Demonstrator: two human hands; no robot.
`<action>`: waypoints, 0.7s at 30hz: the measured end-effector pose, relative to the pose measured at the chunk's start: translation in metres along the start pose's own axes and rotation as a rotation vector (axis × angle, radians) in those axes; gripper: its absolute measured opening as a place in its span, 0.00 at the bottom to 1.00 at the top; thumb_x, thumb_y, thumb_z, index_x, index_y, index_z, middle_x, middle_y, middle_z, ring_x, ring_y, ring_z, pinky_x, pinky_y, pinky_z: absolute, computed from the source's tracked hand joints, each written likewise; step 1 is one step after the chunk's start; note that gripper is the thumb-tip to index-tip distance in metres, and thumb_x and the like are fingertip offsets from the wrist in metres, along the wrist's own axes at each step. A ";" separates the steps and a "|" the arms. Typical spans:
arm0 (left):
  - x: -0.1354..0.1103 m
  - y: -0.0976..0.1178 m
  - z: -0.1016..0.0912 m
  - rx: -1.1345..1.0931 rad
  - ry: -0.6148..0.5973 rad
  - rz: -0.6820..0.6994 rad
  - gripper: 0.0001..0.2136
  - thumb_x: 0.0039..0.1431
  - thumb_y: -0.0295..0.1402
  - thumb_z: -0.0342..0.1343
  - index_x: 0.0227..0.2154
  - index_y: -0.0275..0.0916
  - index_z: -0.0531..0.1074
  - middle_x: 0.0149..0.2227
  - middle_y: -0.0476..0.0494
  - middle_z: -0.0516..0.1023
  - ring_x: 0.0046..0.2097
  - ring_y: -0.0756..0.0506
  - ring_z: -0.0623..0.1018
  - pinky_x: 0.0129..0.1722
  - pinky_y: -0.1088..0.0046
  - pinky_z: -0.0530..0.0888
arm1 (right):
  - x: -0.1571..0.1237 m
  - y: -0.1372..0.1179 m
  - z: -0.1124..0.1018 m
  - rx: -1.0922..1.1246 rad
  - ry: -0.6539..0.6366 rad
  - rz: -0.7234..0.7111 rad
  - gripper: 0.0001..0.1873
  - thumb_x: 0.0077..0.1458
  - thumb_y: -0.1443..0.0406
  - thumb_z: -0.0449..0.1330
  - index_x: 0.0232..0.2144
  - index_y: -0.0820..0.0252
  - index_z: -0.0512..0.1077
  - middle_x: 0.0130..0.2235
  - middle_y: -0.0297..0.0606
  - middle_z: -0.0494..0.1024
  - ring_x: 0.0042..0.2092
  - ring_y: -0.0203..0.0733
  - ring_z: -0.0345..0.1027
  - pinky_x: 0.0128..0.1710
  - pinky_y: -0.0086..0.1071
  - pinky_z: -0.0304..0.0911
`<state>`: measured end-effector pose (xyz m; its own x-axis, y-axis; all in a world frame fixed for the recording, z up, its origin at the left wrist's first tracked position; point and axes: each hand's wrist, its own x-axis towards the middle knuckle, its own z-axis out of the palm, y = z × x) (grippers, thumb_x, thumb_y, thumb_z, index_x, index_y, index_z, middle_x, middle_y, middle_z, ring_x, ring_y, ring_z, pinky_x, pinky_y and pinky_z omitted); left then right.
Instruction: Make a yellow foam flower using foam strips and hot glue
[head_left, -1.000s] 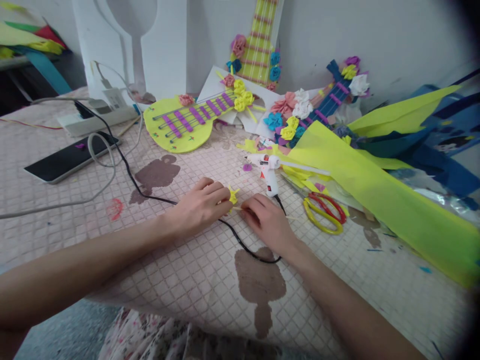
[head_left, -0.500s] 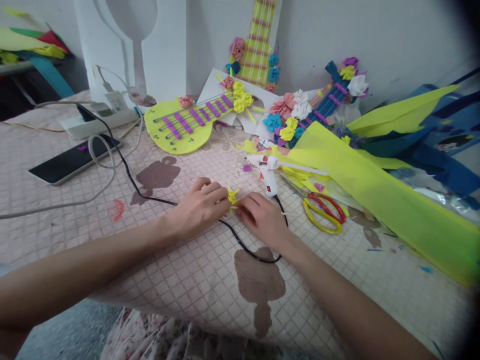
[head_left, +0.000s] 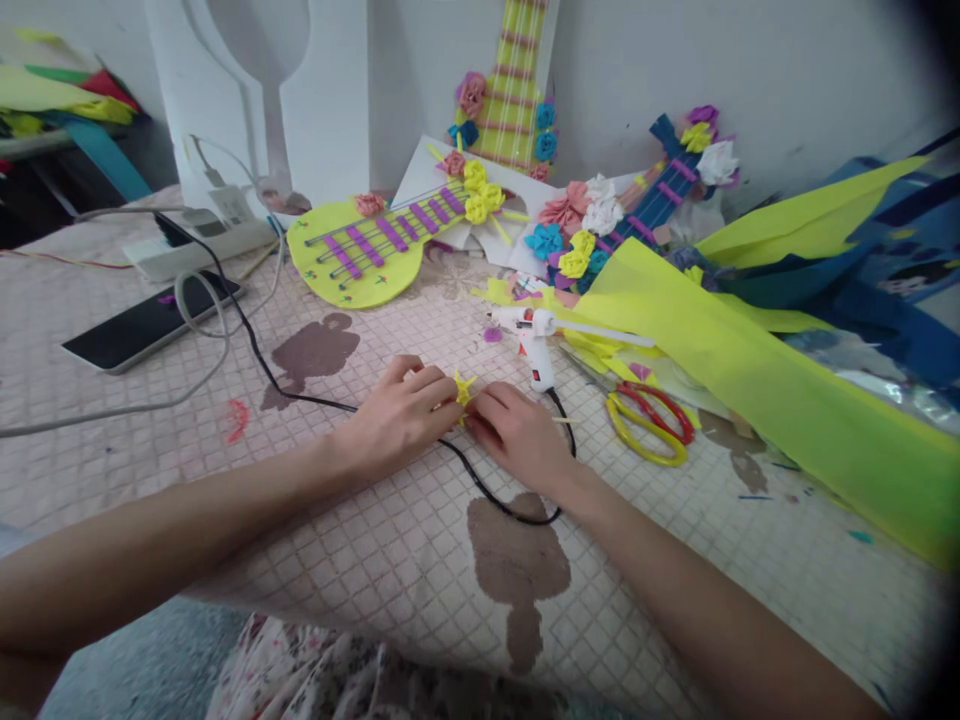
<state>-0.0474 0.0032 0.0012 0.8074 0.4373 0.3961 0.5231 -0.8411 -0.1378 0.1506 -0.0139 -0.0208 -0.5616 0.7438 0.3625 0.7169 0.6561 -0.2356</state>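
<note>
A small yellow paper flower (head_left: 463, 387) with pointed tips shows between my two hands, just above the tablecloth. My left hand (head_left: 405, 405) is closed with its fingertips pinched on the flower's left side. Pressed in from the right, my right hand (head_left: 521, 435) has its fingers bent round a thin pale stick (head_left: 562, 420), whose end sticks out past the hand. The stick's other end is hidden by the fingers near the flower. Behind my right hand lies a white glue gun (head_left: 536, 350) with a glue stick in its back.
Scissors (head_left: 649, 445) with red and yellow handles lie to the right, beside yellow crepe paper (head_left: 735, 390). A black cord (head_left: 480, 480) loops under my hands. Decorated paper guitars (head_left: 360, 270) stand at the back. A phone (head_left: 142, 325) and a power strip (head_left: 199, 250) are on the left.
My right hand has shifted slightly left, closer to the flower, and the stick's near tip is now covered. My left hand stays almost still.
</note>
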 end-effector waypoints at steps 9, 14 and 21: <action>0.000 0.000 0.002 0.023 -0.006 -0.004 0.09 0.65 0.28 0.47 0.29 0.37 0.67 0.31 0.47 0.69 0.36 0.46 0.67 0.43 0.62 0.62 | 0.000 0.001 0.003 -0.007 0.014 -0.024 0.06 0.59 0.68 0.51 0.36 0.61 0.68 0.37 0.41 0.71 0.41 0.43 0.64 0.37 0.35 0.64; 0.000 -0.001 0.002 0.007 0.005 -0.010 0.09 0.65 0.28 0.46 0.28 0.37 0.67 0.31 0.48 0.69 0.36 0.47 0.66 0.42 0.63 0.62 | 0.000 0.000 0.004 -0.018 0.029 -0.021 0.06 0.59 0.67 0.52 0.36 0.61 0.69 0.38 0.41 0.72 0.41 0.43 0.65 0.37 0.35 0.64; -0.001 -0.002 0.001 -0.023 0.012 -0.017 0.09 0.65 0.28 0.46 0.31 0.38 0.68 0.31 0.47 0.70 0.37 0.47 0.68 0.42 0.63 0.61 | 0.001 -0.001 0.003 -0.023 0.033 -0.022 0.06 0.59 0.67 0.51 0.35 0.61 0.68 0.37 0.41 0.71 0.40 0.42 0.64 0.36 0.34 0.64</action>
<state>-0.0484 0.0048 0.0001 0.7951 0.4479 0.4090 0.5303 -0.8406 -0.1104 0.1480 -0.0137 -0.0226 -0.5634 0.7246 0.3968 0.7144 0.6686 -0.2065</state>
